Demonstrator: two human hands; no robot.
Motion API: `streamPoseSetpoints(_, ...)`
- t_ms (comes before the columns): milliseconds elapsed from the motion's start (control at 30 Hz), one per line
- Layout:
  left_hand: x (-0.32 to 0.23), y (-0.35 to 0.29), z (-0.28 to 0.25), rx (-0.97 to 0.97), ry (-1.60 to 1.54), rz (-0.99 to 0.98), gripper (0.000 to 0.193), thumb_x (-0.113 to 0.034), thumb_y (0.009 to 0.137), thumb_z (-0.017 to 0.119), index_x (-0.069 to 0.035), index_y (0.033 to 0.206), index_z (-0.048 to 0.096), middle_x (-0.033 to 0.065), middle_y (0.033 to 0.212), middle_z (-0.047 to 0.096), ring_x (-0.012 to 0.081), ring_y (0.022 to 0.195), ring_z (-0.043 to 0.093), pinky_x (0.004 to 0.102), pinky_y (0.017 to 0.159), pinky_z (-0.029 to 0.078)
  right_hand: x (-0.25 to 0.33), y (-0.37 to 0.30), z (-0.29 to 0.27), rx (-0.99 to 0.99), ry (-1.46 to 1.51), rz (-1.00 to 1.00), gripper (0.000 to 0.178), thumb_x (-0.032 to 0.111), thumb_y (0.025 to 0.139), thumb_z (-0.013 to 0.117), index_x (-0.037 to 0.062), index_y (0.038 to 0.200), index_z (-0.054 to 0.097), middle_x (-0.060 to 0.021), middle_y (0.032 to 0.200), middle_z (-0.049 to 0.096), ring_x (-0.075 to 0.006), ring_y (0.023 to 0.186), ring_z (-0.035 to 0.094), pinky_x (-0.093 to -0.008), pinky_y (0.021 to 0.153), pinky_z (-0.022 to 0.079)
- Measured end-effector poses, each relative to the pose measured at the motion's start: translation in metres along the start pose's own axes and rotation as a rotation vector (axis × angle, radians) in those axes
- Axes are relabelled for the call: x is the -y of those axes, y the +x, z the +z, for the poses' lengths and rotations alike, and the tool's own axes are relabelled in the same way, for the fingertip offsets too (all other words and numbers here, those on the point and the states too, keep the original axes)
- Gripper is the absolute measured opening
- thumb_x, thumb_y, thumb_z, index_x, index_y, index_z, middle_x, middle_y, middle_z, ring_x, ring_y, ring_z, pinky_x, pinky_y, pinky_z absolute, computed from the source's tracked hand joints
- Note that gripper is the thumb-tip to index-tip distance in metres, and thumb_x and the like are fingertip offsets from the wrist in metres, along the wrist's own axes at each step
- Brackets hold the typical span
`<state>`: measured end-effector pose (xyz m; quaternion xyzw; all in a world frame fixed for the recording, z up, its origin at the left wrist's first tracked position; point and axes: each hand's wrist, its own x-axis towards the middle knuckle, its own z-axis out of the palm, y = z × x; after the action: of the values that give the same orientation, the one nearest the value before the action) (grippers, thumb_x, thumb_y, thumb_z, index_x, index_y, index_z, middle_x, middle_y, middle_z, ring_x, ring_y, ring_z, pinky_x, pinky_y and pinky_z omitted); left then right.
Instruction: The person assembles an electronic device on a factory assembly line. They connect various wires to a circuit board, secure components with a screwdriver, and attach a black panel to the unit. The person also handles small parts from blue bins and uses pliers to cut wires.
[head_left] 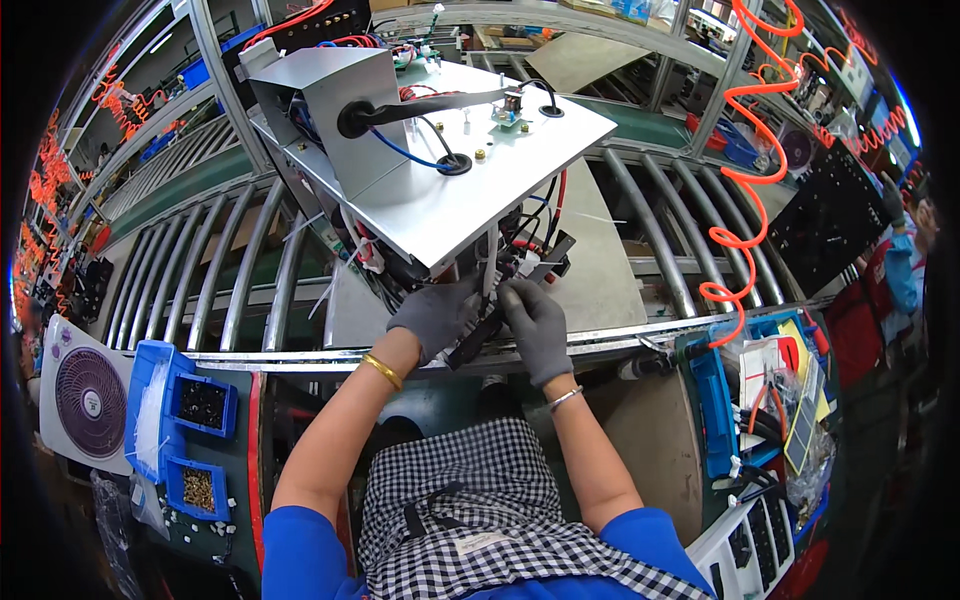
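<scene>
Below the near corner of the silver metal panel (520, 160), a dark strip (474, 342) is seen between the gloved hands, slanted from its lower end beside the left hand (435, 316) up toward the right hand (536, 326). Fingers are curled on both; whether anything is gripped cannot be told, the fingertips being partly hidden.
</scene>
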<state>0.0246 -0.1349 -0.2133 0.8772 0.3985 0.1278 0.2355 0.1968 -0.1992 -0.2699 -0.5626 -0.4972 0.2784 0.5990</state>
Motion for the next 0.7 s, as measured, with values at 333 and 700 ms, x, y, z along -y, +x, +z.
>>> streamPoseSetpoints(333,-0.005,-0.006,0.005,-0.014,-0.111,-0.157,0.032,-0.033,0.094,0.054,-0.004,0.099,0.068,0.0140,0.082,0.069,0.0267,0.075,0.067,0.0396,0.067,0.052,0.022,-0.018,-0.013,0.036,-0.216,-0.087,0.022,0.013,0.091,0.067,0.0022,0.109,0.071,-0.0103,0.095,0.070,-0.0168,0.082,0.066,-0.0289,0.075,0.052)
streamPoseSetpoints(700,-0.006,-0.012,0.010,0.026,-1.083,-0.419,0.033,-0.040,0.093,0.067,-0.007,0.088,0.069,-0.0055,0.062,0.052,0.0045,0.049,0.041,0.0215,0.045,0.030,0.029,-0.026,-0.024,0.085,-0.143,-0.154,0.020,0.013,0.087,0.070,0.0038,0.104,0.072,-0.0081,0.095,0.068,-0.0179,0.079,0.065,-0.0293,0.071,0.052)
